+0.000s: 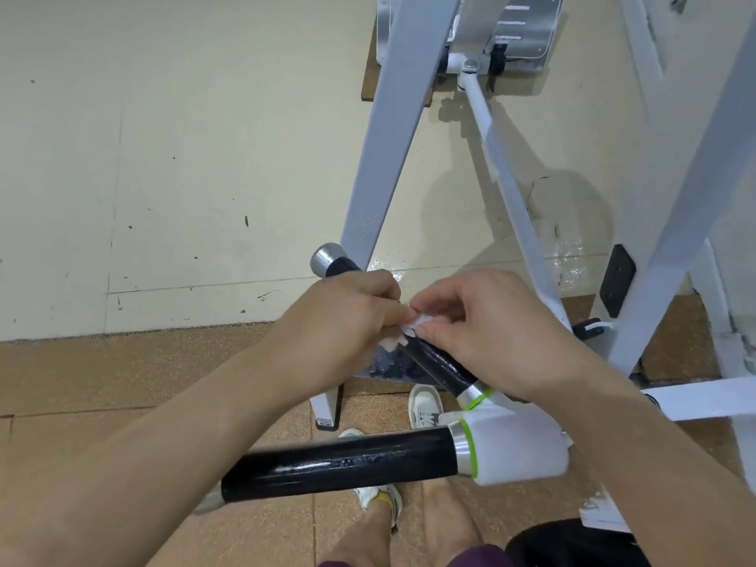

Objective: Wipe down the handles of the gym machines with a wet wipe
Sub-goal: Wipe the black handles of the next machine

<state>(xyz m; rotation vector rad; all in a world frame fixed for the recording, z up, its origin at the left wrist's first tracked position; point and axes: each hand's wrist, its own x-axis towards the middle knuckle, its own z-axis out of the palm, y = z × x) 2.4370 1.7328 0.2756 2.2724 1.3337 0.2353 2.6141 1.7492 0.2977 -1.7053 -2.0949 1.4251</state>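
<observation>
Both hands are bunched up together right over the upper handle (pixel 439 368). The left hand (pixel 347 317) has its fingers curled in tight on the wet wipe (pixel 421 321), and the right hand (pixel 491 333) is pinching the same wipe from the other side with its fingertips. So both are clamped on it, knuckles nearly touching. The wipe is just a scrunched white wad sitting on the black grip about midway along, with a bit poking out under the left hand. Can't really tell if the left hand is also wrapped round the bar itself.

That handle runs diagonally, with a silver end cap (pixel 327 259) sticking out past the left hand. Down at the other end it goes into a white joint (pixel 515 439) with green rings. A second black handle (pixel 339 464) comes off the same joint, lower and closer to the camera, and looks kinda wet and shiny.

Behind all that is the white machine frame (pixel 388 157) against a scuffed cream wall (pixel 163 157). Below is a brown cork-look floor (pixel 122 382), and a white shoe (pixel 425 405) shows between the handles.
</observation>
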